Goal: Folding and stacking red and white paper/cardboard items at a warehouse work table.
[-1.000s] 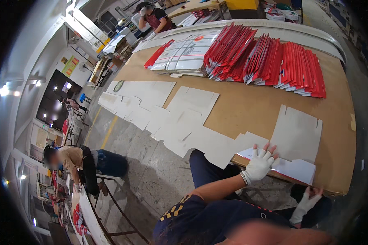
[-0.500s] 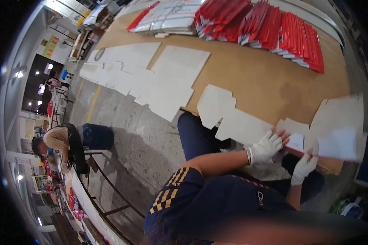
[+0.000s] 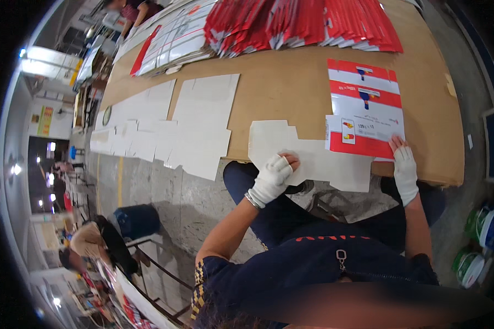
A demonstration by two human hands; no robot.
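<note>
Both my hands wear white gloves with bare fingertips. At the table's near edge a flat carton blank (image 3: 318,156), plain white side up, lies partly over the edge. My left hand (image 3: 274,178) rests on its left part, fingers laid on the card. To the right, a red and white printed carton blank (image 3: 368,112) lies flat with its printed side up, overlapping the plain one's right end. My right hand (image 3: 405,172) touches its near right corner with fingers stretched out over the card. Whatever lies under those fingertips is hidden.
Overlapping white blanks (image 3: 197,123) run along the table's left side. Red and white folded cartons (image 3: 302,24) stand in rows at the back, beside a tied stack of flat cartons (image 3: 175,38). Buckets (image 3: 469,267) stand at right on the floor. Another person (image 3: 90,241) sits at far left.
The blank at the right has turned from its plain side to its printed side and now lies flat. My left hand has moved left along the plain blank. The view has shifted.
</note>
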